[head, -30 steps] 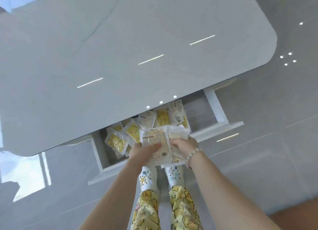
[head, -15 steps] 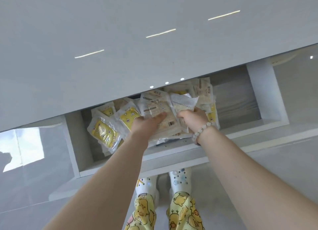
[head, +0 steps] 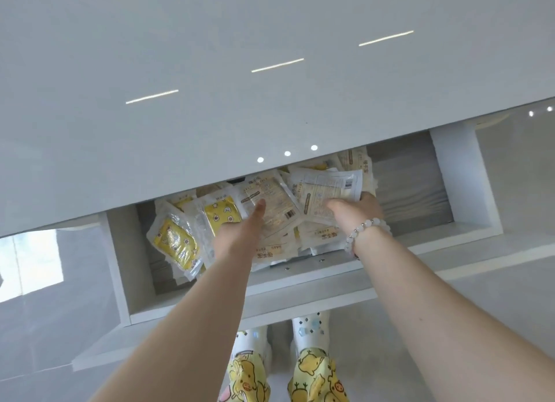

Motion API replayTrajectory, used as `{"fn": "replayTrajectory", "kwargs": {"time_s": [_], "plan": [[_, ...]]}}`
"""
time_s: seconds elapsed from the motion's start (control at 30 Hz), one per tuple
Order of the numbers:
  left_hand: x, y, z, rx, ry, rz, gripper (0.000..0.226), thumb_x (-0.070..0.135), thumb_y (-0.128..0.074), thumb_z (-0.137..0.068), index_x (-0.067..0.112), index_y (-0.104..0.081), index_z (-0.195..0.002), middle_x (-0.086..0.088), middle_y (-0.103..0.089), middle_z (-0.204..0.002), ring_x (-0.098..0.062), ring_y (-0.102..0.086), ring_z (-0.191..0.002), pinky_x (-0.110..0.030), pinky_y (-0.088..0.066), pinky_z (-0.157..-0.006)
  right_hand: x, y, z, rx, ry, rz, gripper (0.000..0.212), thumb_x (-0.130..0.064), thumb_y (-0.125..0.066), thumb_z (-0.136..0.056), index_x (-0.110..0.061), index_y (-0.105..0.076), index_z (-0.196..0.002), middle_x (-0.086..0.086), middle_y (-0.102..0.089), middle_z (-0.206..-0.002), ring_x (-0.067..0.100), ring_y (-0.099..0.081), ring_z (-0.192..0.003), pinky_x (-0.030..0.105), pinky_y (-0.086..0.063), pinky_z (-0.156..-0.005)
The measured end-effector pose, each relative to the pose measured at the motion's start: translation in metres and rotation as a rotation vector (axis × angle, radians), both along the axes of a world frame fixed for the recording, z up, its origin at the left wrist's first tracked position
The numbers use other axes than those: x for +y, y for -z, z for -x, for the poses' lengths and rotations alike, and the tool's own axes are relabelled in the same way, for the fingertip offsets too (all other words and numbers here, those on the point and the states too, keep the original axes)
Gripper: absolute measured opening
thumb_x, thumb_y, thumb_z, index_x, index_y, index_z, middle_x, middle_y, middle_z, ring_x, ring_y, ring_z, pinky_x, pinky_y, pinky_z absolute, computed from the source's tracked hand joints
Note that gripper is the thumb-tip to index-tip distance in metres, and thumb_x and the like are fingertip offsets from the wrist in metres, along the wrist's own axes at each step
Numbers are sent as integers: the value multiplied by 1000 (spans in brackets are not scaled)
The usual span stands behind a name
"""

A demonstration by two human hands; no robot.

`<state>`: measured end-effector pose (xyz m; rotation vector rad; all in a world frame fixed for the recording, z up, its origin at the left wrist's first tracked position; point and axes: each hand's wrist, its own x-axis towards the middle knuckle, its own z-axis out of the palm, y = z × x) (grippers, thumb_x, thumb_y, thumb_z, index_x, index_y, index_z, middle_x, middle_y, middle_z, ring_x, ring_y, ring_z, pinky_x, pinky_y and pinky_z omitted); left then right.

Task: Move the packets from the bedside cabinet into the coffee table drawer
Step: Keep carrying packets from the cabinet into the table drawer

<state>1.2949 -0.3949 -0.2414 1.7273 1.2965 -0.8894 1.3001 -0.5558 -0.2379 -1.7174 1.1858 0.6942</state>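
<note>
The white coffee table drawer (head: pixel 270 293) stands pulled out beneath the glossy grey tabletop (head: pixel 210 71). Several clear packets with yellow or beige contents lie heaped inside, such as one yellow packet (head: pixel 177 242) at the left. My left hand (head: pixel 240 230) reaches into the drawer and holds a beige packet (head: pixel 271 209), thumb on top, fingers hidden below. Further right, my right hand (head: pixel 357 212), with a bead bracelet at the wrist, grips a white printed packet (head: pixel 327 188) above the pile, thumb over its lower edge.
The tabletop overhangs the back half of the drawer and hides the packets there. The drawer's right part (head: pixel 411 191) shows bare grey floor. My feet in patterned socks (head: pixel 309 329) stand on the shiny tiled floor under the drawer front.
Both hands have carried their packets forward and down into the drawer, onto the pile. The view has come closer to the drawer.
</note>
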Motion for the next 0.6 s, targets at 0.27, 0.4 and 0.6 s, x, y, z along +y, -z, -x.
{"fn": "replayTrajectory", "kwargs": {"time_s": [0.27, 0.4, 0.6], "plan": [[19, -11, -7, -40, 10, -54, 38, 45, -59, -87, 11, -48, -72, -5, -53, -72, -20, -50, -66, -28, -44, -68, 8, -5, -5, 119, -18, 88, 52, -25, -56, -88, -7, -43, -134, 14, -52, -128, 32, -58, -107, 34, -51, -80], [21, -31, -5, -28, 67, -54, 41, 28, -53, -91, 17, -29, -60, -2, -37, -62, -16, -34, -56, -26, -33, -57, 16, -18, -6, 161, -23, 119, 52, -27, -56, -85, -7, -46, -131, 16, -52, -126, 35, -58, -105, 44, -55, -83], [31, -76, 6, -51, 219, -8, 36, 19, -49, -90, 21, -30, -59, 3, -35, -61, -14, -31, -55, -26, -31, -56, 14, -76, -3, 135, -170, 90, 32, -28, -55, -89, 0, -61, -104, 19, -63, -107, 32, -61, -93, 38, -51, -80]]}}
